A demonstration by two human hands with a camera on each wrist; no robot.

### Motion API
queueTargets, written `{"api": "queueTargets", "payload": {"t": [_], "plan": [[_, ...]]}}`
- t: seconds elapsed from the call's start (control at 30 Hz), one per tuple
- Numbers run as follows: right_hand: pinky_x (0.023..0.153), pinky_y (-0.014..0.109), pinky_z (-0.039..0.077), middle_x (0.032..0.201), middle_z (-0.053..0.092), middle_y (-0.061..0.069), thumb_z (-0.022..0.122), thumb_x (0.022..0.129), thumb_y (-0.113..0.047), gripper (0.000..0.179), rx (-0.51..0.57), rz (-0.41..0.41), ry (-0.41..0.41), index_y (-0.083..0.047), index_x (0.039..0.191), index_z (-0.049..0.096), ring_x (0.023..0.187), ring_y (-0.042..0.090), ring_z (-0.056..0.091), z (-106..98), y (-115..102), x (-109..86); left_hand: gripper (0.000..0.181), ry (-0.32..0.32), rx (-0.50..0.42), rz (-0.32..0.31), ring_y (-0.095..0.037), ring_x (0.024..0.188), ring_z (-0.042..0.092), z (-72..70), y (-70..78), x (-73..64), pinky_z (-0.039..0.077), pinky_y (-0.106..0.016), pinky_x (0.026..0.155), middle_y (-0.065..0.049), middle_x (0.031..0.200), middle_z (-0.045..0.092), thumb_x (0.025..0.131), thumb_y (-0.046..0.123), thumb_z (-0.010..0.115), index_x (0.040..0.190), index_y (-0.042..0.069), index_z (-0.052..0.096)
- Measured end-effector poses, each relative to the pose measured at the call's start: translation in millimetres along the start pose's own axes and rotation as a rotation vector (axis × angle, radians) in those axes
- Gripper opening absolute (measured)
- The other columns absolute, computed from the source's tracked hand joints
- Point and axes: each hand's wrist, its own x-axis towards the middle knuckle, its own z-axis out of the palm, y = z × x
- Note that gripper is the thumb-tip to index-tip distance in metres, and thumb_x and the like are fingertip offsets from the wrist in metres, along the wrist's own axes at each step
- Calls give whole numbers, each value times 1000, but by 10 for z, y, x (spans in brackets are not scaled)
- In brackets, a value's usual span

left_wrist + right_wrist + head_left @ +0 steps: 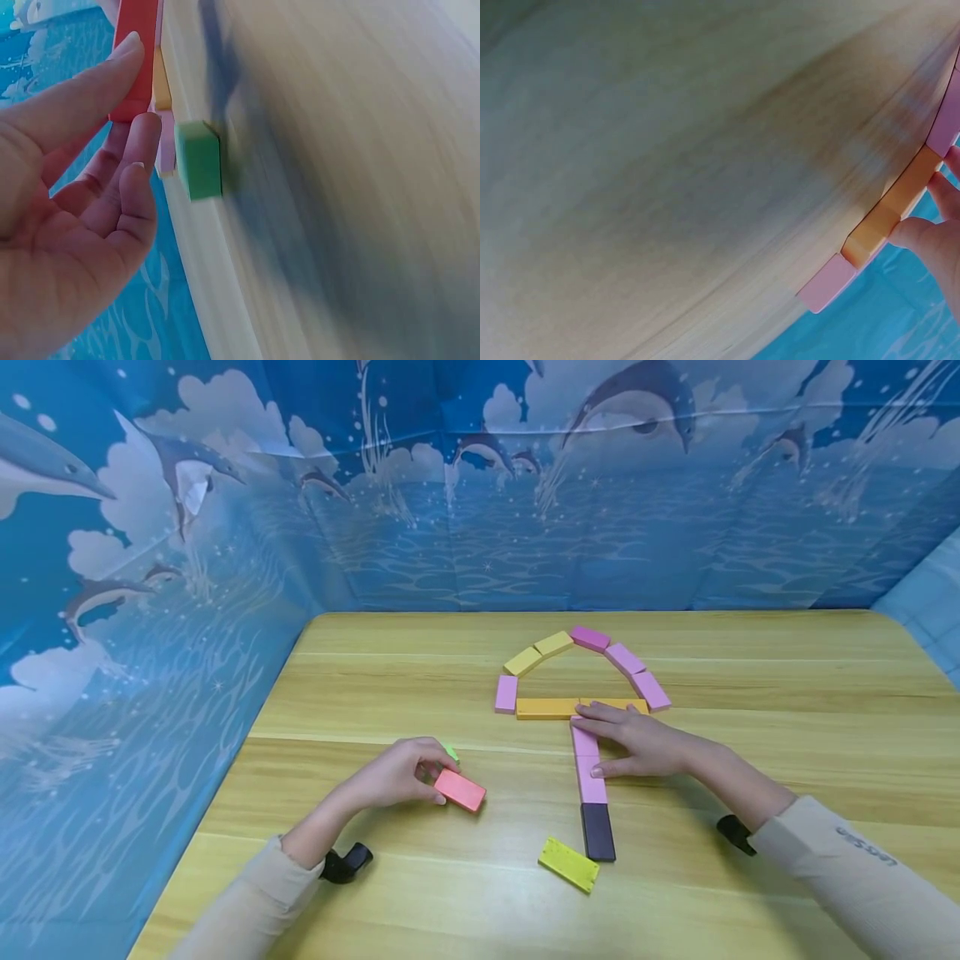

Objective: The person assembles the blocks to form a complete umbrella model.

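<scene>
My left hand [397, 772] pinches a coral-red block [461, 791] between thumb and fingers, left of the block figure. In the left wrist view this block [136, 64] is held above the table, with a green block [199, 161] lying near the fingers. Extended fingers of my right hand [645, 742] rest on the figure where an orange block [546, 709] row meets a column of pink blocks [590, 779]. A black block [597, 832] ends that column. In the right wrist view, fingertips touch the edge of the orange row [904, 187].
Above the orange row curves an arch of yellow blocks [553, 644], a magenta block [590, 638] and pink blocks [625, 658]. A loose yellow-green block [568, 864] lies beside the black one. A blue dolphin-print sheet [480, 543] stands behind the wooden table [360, 693].
</scene>
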Motion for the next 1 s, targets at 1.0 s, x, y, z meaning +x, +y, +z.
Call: {"api": "queueTargets", "payload": {"t": [1.0], "plan": [[100,66,18,147,32,18,61,85,-48,74,-7,3,-4,-5,141,40,135,39,24,-1,29,-2,34,-150,133,140,-7,81,53,435,260,420,44,-18,74,3,94,61,70,8,81,101,8,70]]}}
